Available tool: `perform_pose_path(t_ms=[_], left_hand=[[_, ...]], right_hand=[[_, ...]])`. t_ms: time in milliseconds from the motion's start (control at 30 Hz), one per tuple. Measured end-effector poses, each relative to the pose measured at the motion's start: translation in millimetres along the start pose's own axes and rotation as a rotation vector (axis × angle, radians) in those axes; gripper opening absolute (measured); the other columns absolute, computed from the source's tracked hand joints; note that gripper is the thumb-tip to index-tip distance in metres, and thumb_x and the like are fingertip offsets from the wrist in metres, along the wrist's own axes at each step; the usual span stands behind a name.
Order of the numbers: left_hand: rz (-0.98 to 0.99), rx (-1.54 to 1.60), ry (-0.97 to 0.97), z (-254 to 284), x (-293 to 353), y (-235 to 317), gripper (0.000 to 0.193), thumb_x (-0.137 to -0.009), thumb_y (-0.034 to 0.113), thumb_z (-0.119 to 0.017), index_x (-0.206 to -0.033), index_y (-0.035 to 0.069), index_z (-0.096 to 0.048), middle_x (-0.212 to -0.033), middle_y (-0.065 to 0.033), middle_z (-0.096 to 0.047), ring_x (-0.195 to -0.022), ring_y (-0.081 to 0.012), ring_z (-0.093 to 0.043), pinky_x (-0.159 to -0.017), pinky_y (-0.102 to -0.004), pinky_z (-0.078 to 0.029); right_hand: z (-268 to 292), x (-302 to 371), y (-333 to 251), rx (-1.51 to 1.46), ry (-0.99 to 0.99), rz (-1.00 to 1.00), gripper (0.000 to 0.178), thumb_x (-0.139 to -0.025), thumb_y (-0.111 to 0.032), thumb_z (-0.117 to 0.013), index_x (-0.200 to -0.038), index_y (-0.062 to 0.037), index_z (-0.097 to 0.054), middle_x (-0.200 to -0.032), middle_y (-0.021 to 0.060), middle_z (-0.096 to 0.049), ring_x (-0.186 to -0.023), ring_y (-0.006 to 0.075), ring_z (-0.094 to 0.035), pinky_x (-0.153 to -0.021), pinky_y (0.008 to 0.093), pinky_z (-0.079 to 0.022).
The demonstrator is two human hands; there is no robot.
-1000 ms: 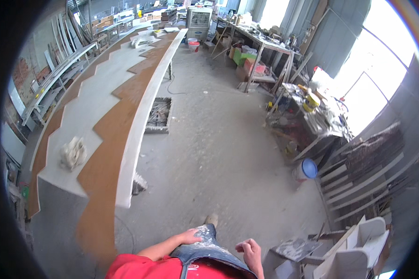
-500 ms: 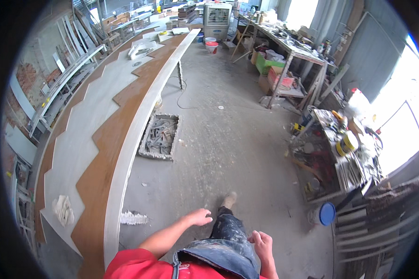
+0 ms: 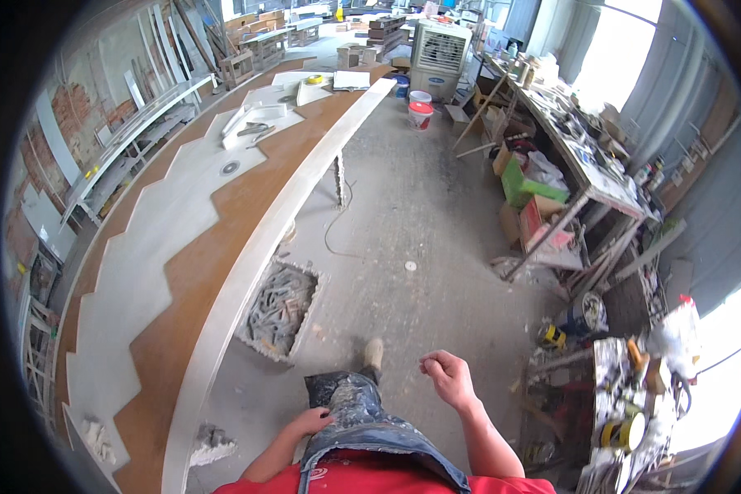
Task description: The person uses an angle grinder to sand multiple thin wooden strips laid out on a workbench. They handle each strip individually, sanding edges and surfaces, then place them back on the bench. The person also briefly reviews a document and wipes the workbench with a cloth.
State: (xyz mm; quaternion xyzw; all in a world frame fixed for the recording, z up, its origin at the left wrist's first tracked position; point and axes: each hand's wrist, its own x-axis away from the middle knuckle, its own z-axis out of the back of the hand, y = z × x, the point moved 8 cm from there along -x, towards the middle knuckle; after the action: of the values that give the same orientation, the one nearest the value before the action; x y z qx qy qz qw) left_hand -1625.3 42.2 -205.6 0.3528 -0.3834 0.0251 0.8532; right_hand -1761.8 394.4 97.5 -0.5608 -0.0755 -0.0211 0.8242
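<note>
My left hand [image 3: 311, 421] hangs by my paint-spattered dark apron [image 3: 350, 412]; its fingers are loosely bent and apart, with nothing seen in them. Out in front over the floor, my right hand [image 3: 447, 377] has its fingers curled in and shows nothing held. To my left runs a long workbench with a brown board [image 3: 191, 272], on which lies a pale zigzag-edged panel [image 3: 132, 263]. A crumpled whitish cloth or glove [image 3: 97, 443] rests at the panel's near end. Farther along are a hand tool [image 3: 253, 129] and a yellow tape roll [image 3: 314, 80].
Beside the bench, a crusted tray of scrap pieces [image 3: 280, 306] sits on the floor. A red-and-white bucket [image 3: 420, 115] and an air cooler [image 3: 440, 59] stand ahead. Cluttered tables [image 3: 589, 177] line the right, with a yellow-and-black tub [image 3: 623, 431] nearest. A thin cord [image 3: 328, 239] lies on the floor.
I have moved forward along the bench; the tray, buckets and right-hand tables are nearer. My left hand has drawn back to my apron, and my right hand has swung forward.
</note>
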Motion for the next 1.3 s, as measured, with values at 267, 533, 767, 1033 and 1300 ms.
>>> perform_pose_path(t_ms=[267,533,767,1033,1300], left_hand=[[0.114,0.229,-0.017,161,-238,136,0.072,-0.095,0.065,-0.055,-0.103,-0.003,-0.076,-0.091,-0.0187,-0.077,-0.076,-0.0269,-0.072,-0.074,-0.0427,-0.056],[0.075,-0.042,-0.098,250,-386,211,0.054,-0.091,0.046,-0.056,-0.092,-0.004,-0.076,-0.089,-0.0239,-0.075,-0.080,-0.0386,-0.074,-0.069,-0.0491,-0.058],[0.173,-0.091,0.125,371,-579,302,0.038,-0.084,0.033,-0.056,-0.091,0.001,-0.076,-0.093,-0.0259,-0.072,-0.094,-0.0431,-0.071,-0.082,-0.0509,-0.054],[0.410,0.184,0.550,555,-619,419,0.043,-0.093,0.040,-0.052,-0.094,0.002,-0.073,-0.098,-0.0251,-0.071,-0.096,-0.0448,-0.068,-0.085,-0.0539,-0.052],[-0.136,0.416,0.705,868,-659,606,0.025,-0.096,0.029,-0.067,-0.103,0.005,-0.071,-0.089,-0.0140,-0.072,-0.082,-0.0249,-0.070,-0.076,-0.0378,-0.055]], right_hand=[[55,-220,135,0.610,-0.152,-0.262,0.043,-0.094,-0.042,-0.065,-0.107,-0.0026,-0.075,-0.094,0.0157,-0.076,-0.093,0.0231,-0.074,-0.084,0.0365,-0.057],[134,-379,201,0.370,-0.292,-0.663,0.066,-0.096,-0.063,-0.055,-0.106,-0.0005,-0.075,-0.105,0.0289,-0.072,-0.108,0.0454,-0.068,-0.094,0.0497,-0.052],[203,-698,172,0.743,-0.213,-0.370,0.057,-0.099,-0.053,-0.051,-0.100,-0.0013,-0.075,-0.101,0.0315,-0.069,-0.098,0.0458,-0.068,-0.089,0.0531,-0.052],[196,-996,80,0.983,-0.681,-0.052,0.046,-0.094,-0.048,-0.060,-0.095,-0.0040,-0.075,-0.099,0.0229,-0.072,-0.098,0.0465,-0.066,-0.085,0.0531,-0.052],[158,-1223,-29,0.288,-0.387,-0.133,0.022,-0.098,-0.023,-0.067,-0.102,-0.0019,-0.070,-0.077,0.0022,-0.067,-0.066,0.0090,-0.062,-0.060,0.0266,-0.050]])
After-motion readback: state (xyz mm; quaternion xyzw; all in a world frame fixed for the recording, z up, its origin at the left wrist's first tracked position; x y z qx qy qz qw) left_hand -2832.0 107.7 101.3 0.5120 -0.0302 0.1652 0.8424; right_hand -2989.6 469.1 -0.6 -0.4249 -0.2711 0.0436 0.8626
